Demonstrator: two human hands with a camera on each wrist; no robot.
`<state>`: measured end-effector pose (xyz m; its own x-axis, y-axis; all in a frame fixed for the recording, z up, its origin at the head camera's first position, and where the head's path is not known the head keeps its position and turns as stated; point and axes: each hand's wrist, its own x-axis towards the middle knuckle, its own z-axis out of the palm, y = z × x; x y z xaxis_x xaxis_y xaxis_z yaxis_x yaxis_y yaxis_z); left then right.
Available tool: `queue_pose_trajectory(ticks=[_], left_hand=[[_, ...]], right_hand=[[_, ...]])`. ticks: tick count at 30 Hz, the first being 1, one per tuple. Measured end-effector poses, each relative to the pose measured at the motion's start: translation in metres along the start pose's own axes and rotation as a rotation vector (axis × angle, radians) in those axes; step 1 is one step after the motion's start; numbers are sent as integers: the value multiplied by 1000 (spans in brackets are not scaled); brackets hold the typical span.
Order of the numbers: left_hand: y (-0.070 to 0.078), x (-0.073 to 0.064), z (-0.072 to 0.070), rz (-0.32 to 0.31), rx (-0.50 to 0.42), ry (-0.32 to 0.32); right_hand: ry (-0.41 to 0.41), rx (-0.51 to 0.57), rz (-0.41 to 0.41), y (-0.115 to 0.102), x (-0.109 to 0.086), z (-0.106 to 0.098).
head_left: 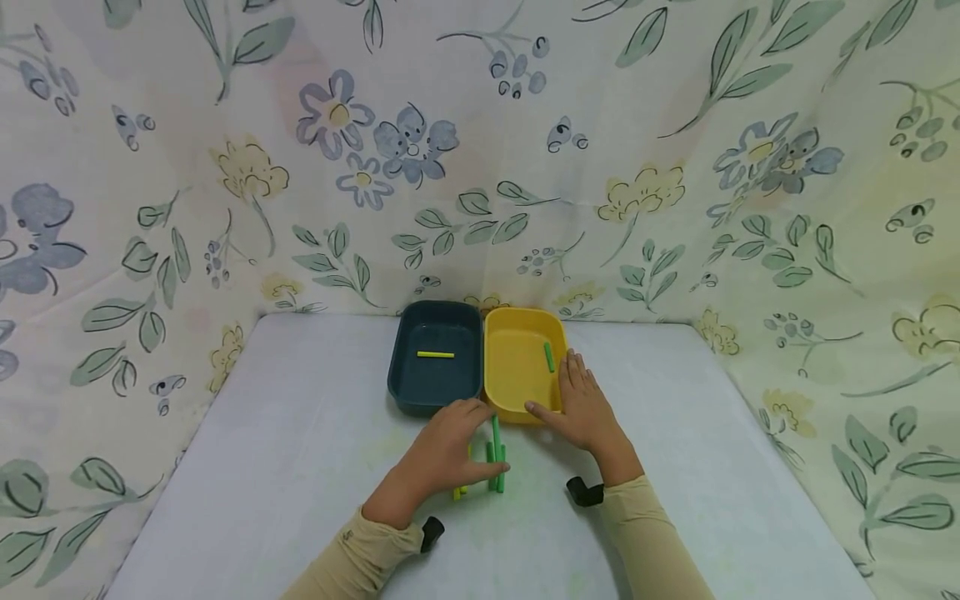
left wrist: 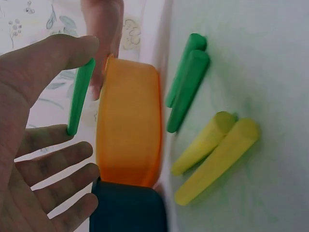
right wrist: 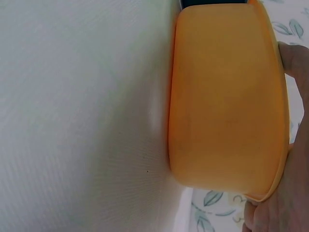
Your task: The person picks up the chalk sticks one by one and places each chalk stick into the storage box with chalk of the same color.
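Note:
My left hand pinches a green chalk stick end to end between thumb and index finger, above the table. Its other fingers are spread. Below it on the table lie two green chalk sticks side by side and two yellow chalk sticks, partly hidden by the hand in the head view. My right hand rests on the near right rim of a yellow tray, thumb on the front edge and fingers along the right side. One green chalk stick lies inside this tray.
A dark blue tray stands against the yellow tray's left side, with one yellow chalk stick in it. Both trays stand near the back of the white-covered table. A floral cloth hangs behind and at the sides.

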<state>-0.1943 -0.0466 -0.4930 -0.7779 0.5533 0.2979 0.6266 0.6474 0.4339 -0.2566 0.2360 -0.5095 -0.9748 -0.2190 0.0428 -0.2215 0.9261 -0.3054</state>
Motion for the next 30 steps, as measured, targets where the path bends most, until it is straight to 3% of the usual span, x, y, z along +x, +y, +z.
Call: queue_pose_trajectory(ticks=[3,10,15,21,30], left_hand=[[-1,3,-3,0,-20,12],[-7,12,-9,-70,-130,7],[-10,18,-13,-46,-183,45],[-12,28,-14,-60,-160,56],[-16,45,-9,-145,-109,55]], right_hand=[[0,-4,-2,-1,0,-1],[5,-9,-3,0,1,2],[9,-9,-1,1,1,3],[7,-12,-1,1,1,1],[9,-6,-5,1,0,1]])
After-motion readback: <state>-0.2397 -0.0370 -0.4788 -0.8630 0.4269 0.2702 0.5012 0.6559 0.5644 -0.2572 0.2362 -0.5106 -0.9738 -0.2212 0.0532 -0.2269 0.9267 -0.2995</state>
